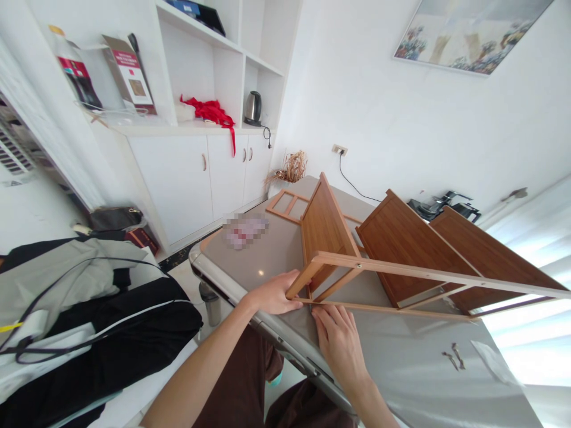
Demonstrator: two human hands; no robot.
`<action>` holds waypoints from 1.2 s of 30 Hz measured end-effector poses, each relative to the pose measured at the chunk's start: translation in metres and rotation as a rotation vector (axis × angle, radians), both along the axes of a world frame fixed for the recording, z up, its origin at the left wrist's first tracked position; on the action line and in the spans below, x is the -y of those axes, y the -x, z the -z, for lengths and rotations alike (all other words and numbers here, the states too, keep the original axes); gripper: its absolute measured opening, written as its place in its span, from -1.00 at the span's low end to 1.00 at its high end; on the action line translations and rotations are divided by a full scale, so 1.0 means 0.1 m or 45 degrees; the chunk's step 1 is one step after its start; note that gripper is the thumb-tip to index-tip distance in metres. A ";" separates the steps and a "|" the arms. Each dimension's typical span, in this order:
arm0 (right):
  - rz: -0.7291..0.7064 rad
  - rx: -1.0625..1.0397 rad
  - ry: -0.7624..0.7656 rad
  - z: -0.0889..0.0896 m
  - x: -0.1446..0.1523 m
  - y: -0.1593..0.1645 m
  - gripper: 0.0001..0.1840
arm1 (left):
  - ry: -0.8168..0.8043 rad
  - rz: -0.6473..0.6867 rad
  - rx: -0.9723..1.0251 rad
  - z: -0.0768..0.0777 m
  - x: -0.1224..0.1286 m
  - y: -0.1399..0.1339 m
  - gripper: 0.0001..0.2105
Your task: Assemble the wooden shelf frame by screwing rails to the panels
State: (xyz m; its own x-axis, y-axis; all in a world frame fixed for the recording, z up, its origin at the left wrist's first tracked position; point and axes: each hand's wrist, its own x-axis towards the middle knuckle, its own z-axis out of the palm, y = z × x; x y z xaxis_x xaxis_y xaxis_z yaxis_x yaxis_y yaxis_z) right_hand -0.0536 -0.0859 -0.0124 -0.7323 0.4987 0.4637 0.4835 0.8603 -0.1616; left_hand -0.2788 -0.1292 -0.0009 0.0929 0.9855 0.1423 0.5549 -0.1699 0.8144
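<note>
A partly assembled wooden shelf unit lies on its side on the grey table (pixel 285 255). Its slim side frame (pixel 414 272) faces me, and brown shelf boards (pixel 328 223) stand up behind it. My left hand (pixel 277 294) is wrapped round the near left corner of the frame, thumb at the lower rail. Close beside it, my right hand (pixel 338 333) has its fingers bunched against the lower rail near the first board's edge. Whatever small piece may be between those fingertips is hidden.
Small metal tools or fasteners (pixel 455 356) and a clear plastic bag (pixel 495 361) lie at the table's right. Another wooden frame (pixel 285 206) rests at the far side, near a blurred-out item (pixel 245 232). Dark clothes (pixel 147 321) are piled left of the table.
</note>
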 end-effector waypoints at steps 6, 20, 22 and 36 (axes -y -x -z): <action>0.010 -0.119 0.170 0.04 0.00 0.00 -0.78 | 0.015 -0.014 -0.004 0.01 0.00 -0.02 -0.49; -0.025 -0.185 0.261 0.05 -0.04 -0.03 -0.79 | 0.048 0.017 0.149 0.09 -0.03 -0.03 -0.53; -0.026 -0.187 0.262 0.04 -0.04 -0.03 -0.79 | 0.039 0.030 0.149 0.09 -0.03 -0.04 -0.53; 0.008 -0.236 0.201 0.03 -0.03 -0.04 -0.81 | 0.080 0.036 0.095 0.04 -0.04 -0.06 -0.53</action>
State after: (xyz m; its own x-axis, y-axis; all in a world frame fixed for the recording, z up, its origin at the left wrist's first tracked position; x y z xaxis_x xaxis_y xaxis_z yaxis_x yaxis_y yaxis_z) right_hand -0.0498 -0.0828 -0.0149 -0.6387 0.5798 0.5059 0.4381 0.8145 -0.3804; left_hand -0.2732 -0.1251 -0.0051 0.1120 0.9899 0.0875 0.4877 -0.1315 0.8631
